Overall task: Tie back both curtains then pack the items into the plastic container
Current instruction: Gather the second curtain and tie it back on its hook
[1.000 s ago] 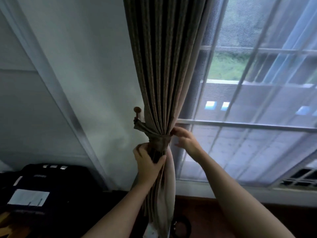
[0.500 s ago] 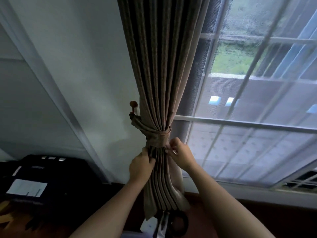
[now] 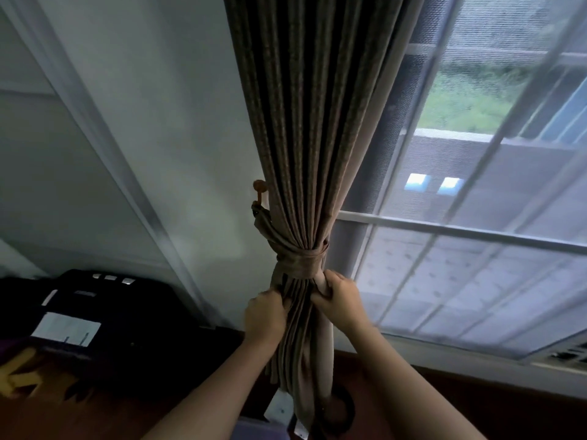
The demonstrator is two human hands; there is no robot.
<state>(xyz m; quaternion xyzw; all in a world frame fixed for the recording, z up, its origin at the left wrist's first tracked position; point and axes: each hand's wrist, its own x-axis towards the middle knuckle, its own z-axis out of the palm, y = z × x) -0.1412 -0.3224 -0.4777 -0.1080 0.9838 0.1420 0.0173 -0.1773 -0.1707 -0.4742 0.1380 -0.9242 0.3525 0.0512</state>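
Note:
A brown pleated curtain [image 3: 314, 128] hangs in front of me, gathered at its waist by a matching tieback band [image 3: 301, 258]. The band runs left to a small wooden wall hook [image 3: 259, 189]. My left hand [image 3: 265, 315] grips the curtain folds just below the band on the left side. My right hand [image 3: 338, 298] grips the folds on the right side, right under the band. The lower curtain hangs loose between my forearms.
A window with a mesh screen [image 3: 476, 185] fills the right side, its sill [image 3: 444, 354] low on the right. A white wall [image 3: 158, 122] is on the left. A dark black case [image 3: 82, 312] sits low left. A dark round object [image 3: 341, 411] lies beneath the curtain.
Both hands have dropped from the tieback to the folds just beneath it and closed on the fabric. The right hand came in from the curtain's right edge.

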